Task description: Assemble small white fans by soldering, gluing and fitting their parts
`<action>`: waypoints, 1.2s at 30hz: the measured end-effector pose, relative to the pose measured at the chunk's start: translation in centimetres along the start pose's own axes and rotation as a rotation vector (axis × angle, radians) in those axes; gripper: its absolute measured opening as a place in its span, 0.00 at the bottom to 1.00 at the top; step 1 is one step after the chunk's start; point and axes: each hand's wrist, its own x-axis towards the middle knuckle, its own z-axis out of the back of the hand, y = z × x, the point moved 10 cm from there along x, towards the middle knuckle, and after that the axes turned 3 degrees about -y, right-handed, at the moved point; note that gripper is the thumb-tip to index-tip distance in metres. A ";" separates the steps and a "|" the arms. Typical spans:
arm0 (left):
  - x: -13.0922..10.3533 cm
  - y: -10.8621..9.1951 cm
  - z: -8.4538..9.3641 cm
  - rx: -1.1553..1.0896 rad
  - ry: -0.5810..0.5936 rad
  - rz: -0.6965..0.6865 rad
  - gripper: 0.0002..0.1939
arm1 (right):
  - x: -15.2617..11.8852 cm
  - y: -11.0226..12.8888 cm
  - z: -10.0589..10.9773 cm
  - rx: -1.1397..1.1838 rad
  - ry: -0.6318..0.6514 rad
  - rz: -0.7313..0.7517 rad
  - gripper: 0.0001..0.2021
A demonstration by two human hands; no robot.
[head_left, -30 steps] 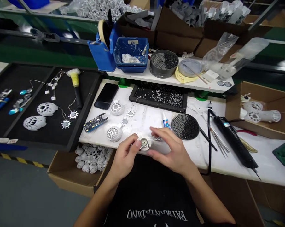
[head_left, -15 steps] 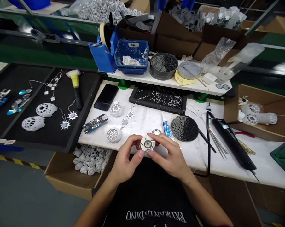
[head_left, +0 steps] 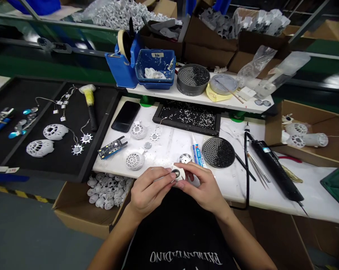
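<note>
White round plastic part [head_left: 181, 173] with dark ring [head_left: 176, 173]: sitting between both hands, near front edge of white bench [head_left: 165, 155], ring facing up, probably for clear view and access. Right hand [head_left: 205, 184] gripping part between thumb and fingers, seemingly steadying it. Left hand [head_left: 150, 190] laying fingertips against ring side; cannot tell whether pinching or only pressing. Slotted white disc [head_left: 185, 158] and glue tube [head_left: 198, 154] lying just beyond right hand, presumably for easy reach. Perforated disc [head_left: 210, 152] resting beside tube, bearing black grains [head_left: 225, 154].
</note>
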 end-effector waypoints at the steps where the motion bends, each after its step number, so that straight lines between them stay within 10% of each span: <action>1: -0.1 -0.1 0.1 0.004 -0.011 -0.001 0.19 | -0.1 0.0 0.0 0.010 0.000 -0.003 0.21; 4: -0.5 -0.2 0.0 -0.062 -0.027 0.039 0.22 | -0.6 -0.2 -0.1 0.070 -0.006 -0.019 0.24; 10: -2.0 3.2 -2.9 -0.675 0.043 0.648 0.19 | -0.9 0.9 -0.1 0.055 -0.037 0.077 0.26; 14: -2.4 3.6 -3.6 -0.735 0.062 0.775 0.09 | -1.0 1.0 -0.4 0.079 0.000 0.068 0.25; 36: -1.8 1.3 -2.0 -0.230 -0.011 0.468 0.09 | -1.8 -0.6 -0.8 -0.009 -0.141 -0.010 0.16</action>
